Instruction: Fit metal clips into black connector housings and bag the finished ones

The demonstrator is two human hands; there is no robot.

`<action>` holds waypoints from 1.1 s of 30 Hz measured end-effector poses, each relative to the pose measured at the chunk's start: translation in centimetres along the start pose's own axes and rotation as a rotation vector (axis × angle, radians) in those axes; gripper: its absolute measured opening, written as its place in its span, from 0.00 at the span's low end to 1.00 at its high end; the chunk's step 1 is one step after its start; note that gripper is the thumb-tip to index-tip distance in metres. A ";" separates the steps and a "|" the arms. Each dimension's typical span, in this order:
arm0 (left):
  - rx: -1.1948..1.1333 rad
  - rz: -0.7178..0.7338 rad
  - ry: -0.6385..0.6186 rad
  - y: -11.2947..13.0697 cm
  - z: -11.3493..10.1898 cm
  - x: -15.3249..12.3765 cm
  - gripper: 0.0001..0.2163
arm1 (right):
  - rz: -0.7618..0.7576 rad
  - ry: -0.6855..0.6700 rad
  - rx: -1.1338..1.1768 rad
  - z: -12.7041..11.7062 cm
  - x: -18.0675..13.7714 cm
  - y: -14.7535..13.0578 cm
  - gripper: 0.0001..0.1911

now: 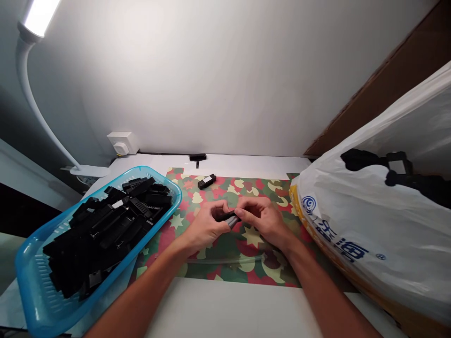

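My left hand (206,224) is closed around a small black plastic piece (221,218), with a grey piece (232,221) showing along it near the thumb. From the other side, my right hand (263,217) pinches the far end between thumb and forefinger. Both hands meet just above a camouflage-patterned mat (183,270). The fingers hide much of the piece, so its exact kind cannot be made out. Beyond my left hand, a black block with a white label (206,181) lies on the mat.
A blue plastic basket (179,193) heaped with black plastic parts (116,220) stands at left. A large white plastic bag (394,225) bulges at right. Near the wall lies another black piece (198,157). At back left are a lamp (28,89) and a white box (123,142).
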State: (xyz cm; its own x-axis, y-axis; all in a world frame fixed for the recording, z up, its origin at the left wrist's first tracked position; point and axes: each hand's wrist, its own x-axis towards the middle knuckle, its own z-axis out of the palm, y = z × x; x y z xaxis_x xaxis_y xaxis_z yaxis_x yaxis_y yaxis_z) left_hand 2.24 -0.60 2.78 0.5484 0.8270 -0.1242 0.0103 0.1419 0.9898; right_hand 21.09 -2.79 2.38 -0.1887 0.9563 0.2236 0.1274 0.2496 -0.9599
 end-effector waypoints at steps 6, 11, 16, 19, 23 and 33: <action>0.068 0.071 0.049 -0.4 -0.1 0.4 0.15 | -0.117 0.056 -0.321 -0.4 -0.4 -0.1 0.20; 0.065 0.054 0.082 -0.5 0.1 0.4 0.17 | -0.179 0.057 -0.412 -0.2 -0.4 0.3 0.19; 0.028 0.038 0.116 -0.4 0.4 0.5 0.17 | -0.184 0.098 -0.444 -0.1 -0.5 0.5 0.20; -0.077 0.037 0.157 -0.5 0.6 0.8 0.17 | -0.124 0.151 -0.397 0.2 -0.5 0.5 0.19; -0.484 -0.039 0.256 -0.4 0.6 1.2 0.14 | -0.132 0.237 -0.367 1.2 -0.6 0.6 0.16; -0.805 -0.090 0.263 -0.3 0.4 0.9 0.17 | -0.278 0.099 -0.453 3.4 -0.9 1.8 0.09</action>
State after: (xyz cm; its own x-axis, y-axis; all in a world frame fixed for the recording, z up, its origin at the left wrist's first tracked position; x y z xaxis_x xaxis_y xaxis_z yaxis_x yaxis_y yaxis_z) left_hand 3.07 -0.12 2.41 0.3608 0.8794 -0.3106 -0.6076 0.4743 0.6371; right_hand 18.12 -3.71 -0.09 -0.1855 0.8489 0.4949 0.4966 0.5155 -0.6983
